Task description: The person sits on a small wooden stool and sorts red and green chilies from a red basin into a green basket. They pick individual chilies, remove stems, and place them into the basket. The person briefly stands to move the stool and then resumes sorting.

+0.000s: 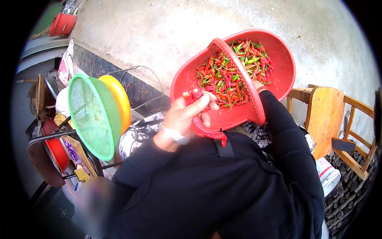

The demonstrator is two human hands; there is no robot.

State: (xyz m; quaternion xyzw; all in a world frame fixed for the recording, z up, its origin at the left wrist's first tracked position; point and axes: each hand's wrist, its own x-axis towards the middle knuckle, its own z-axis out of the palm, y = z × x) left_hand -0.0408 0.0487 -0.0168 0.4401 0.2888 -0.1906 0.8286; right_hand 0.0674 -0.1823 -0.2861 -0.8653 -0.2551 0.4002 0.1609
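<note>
My left hand (192,110) grips a few long red chili peppers (209,131). Two of their tops poke out above the thumb, and a curved tip hangs below the palm. On my lap rests a red plastic basket (282,74) with an arched handle (231,56). A heap of red and green chili peppers (229,83), many with green stems, lies inside it. My right hand (257,84) reaches into the heap beneath the handle. Its fingers are largely hidden, so what they hold does not show.
On my left, a green mesh colander (92,116) is tipped on its side against a yellow basin (116,98). A wooden chair (326,116) stands at the right, near a white bucket (328,176) and stacked firewood (349,206). Farther off is a red bucket (62,24).
</note>
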